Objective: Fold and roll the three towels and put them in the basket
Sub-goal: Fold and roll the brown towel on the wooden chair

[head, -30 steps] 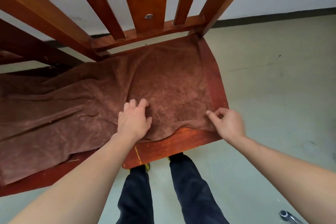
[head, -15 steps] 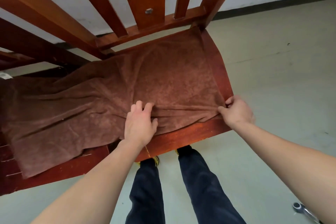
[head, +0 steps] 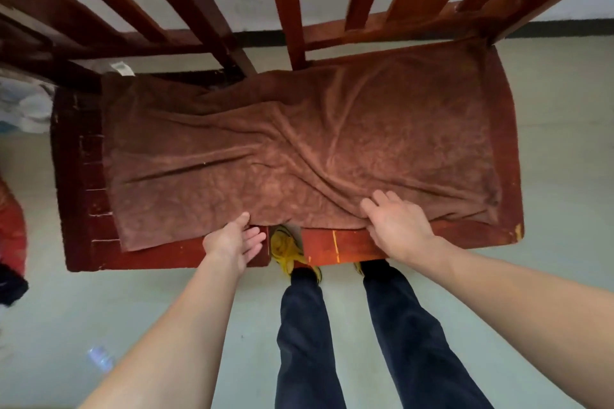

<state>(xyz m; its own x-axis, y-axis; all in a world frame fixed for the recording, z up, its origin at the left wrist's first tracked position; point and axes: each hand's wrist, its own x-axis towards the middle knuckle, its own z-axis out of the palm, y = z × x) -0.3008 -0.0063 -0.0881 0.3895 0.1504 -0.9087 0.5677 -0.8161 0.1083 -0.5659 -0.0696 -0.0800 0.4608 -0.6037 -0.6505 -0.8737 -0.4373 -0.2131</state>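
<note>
A brown towel (head: 299, 156) lies spread and wrinkled across two red-brown wooden chair seats (head: 508, 149) pushed side by side. Its front edge hangs slightly over the gap between the seats. My left hand (head: 234, 241) is at that front edge near the gap, thumb touching the cloth and fingers apart below it. My right hand (head: 395, 229) lies palm down on the towel's front edge further right, fingers spread and the cloth bunched under them. No basket and no other towel are in view.
The chairs' slatted backs (head: 292, 3) rise behind the seats, in front of a white wall. A white plastic bag (head: 23, 103) lies at the far left, with a red and black object (head: 11, 242) below it. My legs and yellow shoes (head: 285, 249) stand at the seats' front.
Both hands have moved left along the towel's front edge. My right hand let go of the towel's right corner and now lies flat; my left hand has gone to the gap between the seats.
</note>
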